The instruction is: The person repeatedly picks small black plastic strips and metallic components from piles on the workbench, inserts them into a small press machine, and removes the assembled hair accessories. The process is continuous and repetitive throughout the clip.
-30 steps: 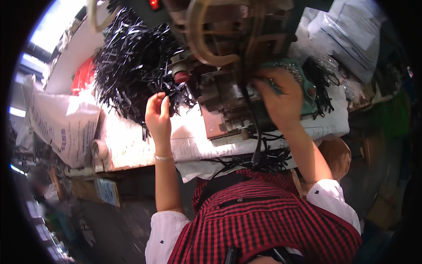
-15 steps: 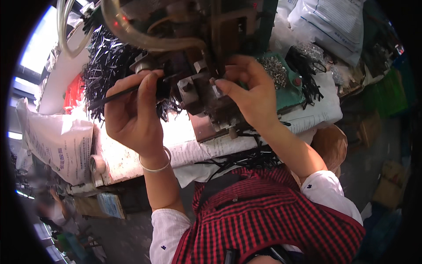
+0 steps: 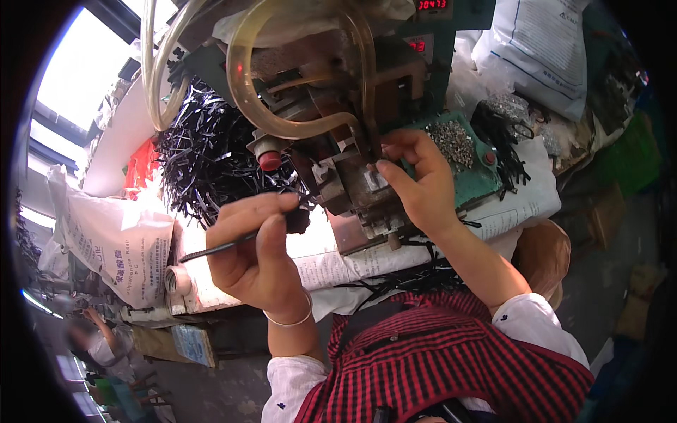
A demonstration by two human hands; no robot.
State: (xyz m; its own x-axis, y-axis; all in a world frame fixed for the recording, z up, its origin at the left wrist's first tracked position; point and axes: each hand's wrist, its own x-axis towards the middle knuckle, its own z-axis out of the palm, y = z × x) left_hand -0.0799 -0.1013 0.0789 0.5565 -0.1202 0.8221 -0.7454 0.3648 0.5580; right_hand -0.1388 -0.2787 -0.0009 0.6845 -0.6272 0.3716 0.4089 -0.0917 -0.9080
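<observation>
My left hand is closed in a pinch on a thin black strip. The strip's tail sticks out to the left, and a dark end shows beyond the fingertips, beside the machine's metal block. My right hand reaches to the tooling of a bench machine, thumb and forefinger curled close together by the upright punch. Anything between those fingertips is too small or hidden to make out. A red push button sits on the machine, above my left hand.
Behind the machine's left side lies a heap of black strips. Small metal pieces fill a green tray at right. A white sack and a tape roll stand left. Clear hoses loop over the machine.
My left hand has drawn back toward me with the black strip, uncovering the red button. My right hand stays at the tooling. The whole view has shifted, showing more of the machine's top.
</observation>
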